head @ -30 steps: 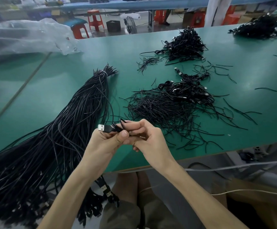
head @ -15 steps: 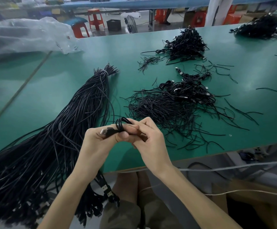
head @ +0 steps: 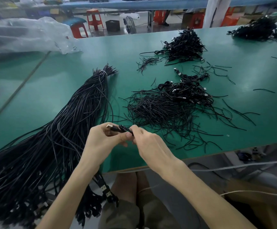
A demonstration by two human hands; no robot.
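Both hands, left (head: 101, 141) and right (head: 148, 144), pinch a coiled cable (head: 119, 129) over the table's (head: 52, 96) near edge; bundle (head: 60, 138) left, ties (head: 159, 111) beyond, bare green between.

The bundle (head: 78, 113) lies left on the surface (head: 35, 90), the tie pile (head: 161, 111) right, a coiled heap (head: 185, 45) behind that; the cable (head: 118, 128) is in front, between them.

Your left forearm (head: 71, 187) and right forearm (head: 200, 192) are bare along all the length that shows, both slim. The left grip (head: 101, 142) and the right grip (head: 152, 146) are bare too, with short, plainly trimmed nails. Lower down you wear olive-grey shorts (head: 119, 215) of creased fabric, whose hems end above your bare knees (head: 126, 184).
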